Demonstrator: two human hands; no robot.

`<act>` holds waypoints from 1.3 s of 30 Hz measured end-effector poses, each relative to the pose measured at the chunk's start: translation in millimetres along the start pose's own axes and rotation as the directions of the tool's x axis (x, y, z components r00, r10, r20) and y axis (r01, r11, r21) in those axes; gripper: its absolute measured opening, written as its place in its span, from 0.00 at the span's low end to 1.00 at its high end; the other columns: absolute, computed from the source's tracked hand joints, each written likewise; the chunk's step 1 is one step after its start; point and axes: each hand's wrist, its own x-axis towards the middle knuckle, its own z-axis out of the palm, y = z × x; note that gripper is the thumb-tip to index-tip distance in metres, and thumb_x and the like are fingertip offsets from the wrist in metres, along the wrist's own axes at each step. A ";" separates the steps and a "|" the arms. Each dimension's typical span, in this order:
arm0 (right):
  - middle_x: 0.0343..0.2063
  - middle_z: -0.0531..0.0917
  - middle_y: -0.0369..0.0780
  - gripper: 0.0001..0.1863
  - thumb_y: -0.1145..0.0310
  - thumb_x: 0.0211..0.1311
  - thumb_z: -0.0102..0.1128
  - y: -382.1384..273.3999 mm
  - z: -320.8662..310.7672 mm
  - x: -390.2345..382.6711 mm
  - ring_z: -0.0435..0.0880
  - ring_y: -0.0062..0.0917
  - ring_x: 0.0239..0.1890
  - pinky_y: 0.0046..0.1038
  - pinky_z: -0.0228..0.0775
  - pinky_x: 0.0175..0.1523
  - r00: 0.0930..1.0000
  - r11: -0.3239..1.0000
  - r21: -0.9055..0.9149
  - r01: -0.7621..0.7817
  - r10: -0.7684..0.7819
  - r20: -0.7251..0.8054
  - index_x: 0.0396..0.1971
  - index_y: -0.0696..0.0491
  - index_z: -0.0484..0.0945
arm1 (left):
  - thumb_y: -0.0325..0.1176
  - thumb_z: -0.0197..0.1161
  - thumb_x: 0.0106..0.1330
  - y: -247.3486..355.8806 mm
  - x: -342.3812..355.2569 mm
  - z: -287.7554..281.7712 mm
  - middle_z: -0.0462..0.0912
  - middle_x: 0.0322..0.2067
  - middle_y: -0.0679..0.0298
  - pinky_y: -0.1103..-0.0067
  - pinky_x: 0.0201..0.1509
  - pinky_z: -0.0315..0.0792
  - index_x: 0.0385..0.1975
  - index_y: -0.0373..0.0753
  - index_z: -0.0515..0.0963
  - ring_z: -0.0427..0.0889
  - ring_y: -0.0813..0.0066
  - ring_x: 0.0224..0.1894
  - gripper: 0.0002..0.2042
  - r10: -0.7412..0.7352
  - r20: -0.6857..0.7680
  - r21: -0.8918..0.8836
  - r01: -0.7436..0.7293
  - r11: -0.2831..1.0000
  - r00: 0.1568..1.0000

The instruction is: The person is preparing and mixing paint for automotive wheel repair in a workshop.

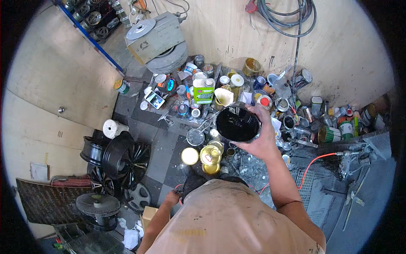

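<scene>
My right hand [263, 137] grips a round container of glossy black liquid [236, 125], fingers wrapped round its right side, held out above the paint-stained floor and cluttered bench. My left hand [172, 197] is low beside my body, closed round something I cannot make out, near a red hose [179, 186]. Beyond the container are a green rectangular can [204, 95], a cream scoop-shaped cup [223, 95] and a red-capped can [264, 101]. Gold round tins [210, 154] and a white lid [189, 156] lie below it.
Black wheels [116, 158] and a fan [97, 205] stand at left. A phone [154, 99] lies among cups and cans on the bench [169, 118]. An orange hose [316, 157] runs at right. A grey machine [154, 36] and coiled cable [285, 23] are at the back.
</scene>
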 end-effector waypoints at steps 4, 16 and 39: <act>0.50 0.73 0.46 0.54 0.59 0.23 0.82 0.6 3.4 0.9 0.73 0.39 0.53 0.38 0.64 0.60 0.997 0.997 -0.013 0.070 -0.070 -0.009 0.56 0.54 0.61 | 0.49 0.55 0.62 -0.3 -4.9 3.8 0.79 0.41 0.46 0.65 0.49 0.71 0.42 0.35 0.77 0.77 0.50 0.46 0.21 -0.027 -0.046 -0.064 0.024 0.998 0.999; 0.52 0.72 0.46 0.54 0.64 0.27 0.80 -11.1 -18.4 10.7 0.72 0.39 0.56 0.49 0.54 0.65 0.959 0.950 -0.141 0.280 -0.269 0.090 0.60 0.50 0.56 | 0.50 0.56 0.61 -0.9 9.3 9.1 0.78 0.46 0.48 0.65 0.53 0.69 0.46 0.38 0.77 0.75 0.51 0.50 0.22 -0.055 -0.009 -0.067 0.054 0.996 0.998; 0.50 0.68 0.43 0.70 0.65 0.20 0.81 -12.3 64.5 -39.5 0.69 0.34 0.54 0.35 0.57 0.63 0.982 0.954 0.264 -0.144 0.104 0.160 0.66 0.54 0.40 | 0.47 0.56 0.59 -31.9 -8.4 47.0 0.80 0.37 0.46 0.61 0.48 0.70 0.39 0.40 0.79 0.78 0.49 0.42 0.18 -0.068 -0.251 -0.289 -0.008 0.957 0.966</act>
